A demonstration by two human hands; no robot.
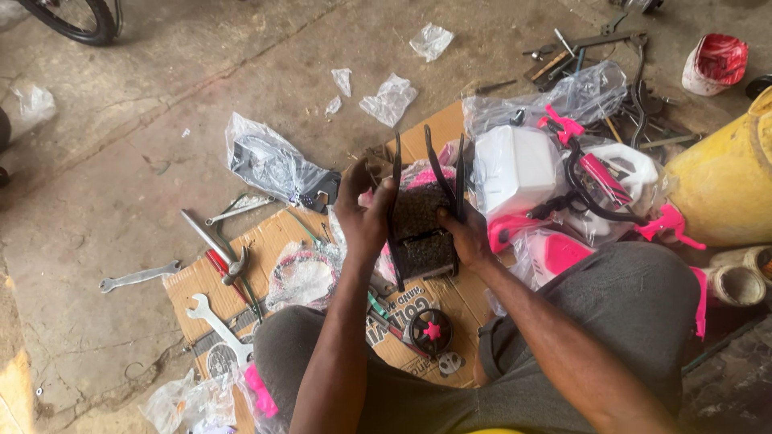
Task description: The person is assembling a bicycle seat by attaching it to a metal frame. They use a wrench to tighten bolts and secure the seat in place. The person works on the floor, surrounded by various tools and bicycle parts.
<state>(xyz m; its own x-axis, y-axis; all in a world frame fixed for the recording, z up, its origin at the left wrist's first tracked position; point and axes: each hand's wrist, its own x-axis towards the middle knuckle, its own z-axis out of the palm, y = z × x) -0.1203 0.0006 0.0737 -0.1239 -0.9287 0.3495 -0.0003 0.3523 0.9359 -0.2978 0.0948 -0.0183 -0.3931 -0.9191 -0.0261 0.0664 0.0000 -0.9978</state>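
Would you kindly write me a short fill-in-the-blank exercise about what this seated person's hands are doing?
1. The left hand and right hand together hold a dark wire-mesh ____ with black struts.
2. The flattened sheet beneath the tools is made of ____.
3. The steel hammer lies to the person's ____.
4. The small black wheel has a ____ hub.

Missing words: basket; cardboard; left; pink

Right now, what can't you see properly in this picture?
- Black part, head view: both hands, left and right, cover its sides.
- Wheel, head view: cut off by the top edge.
- Yellow container, head view: cut off by the right edge.
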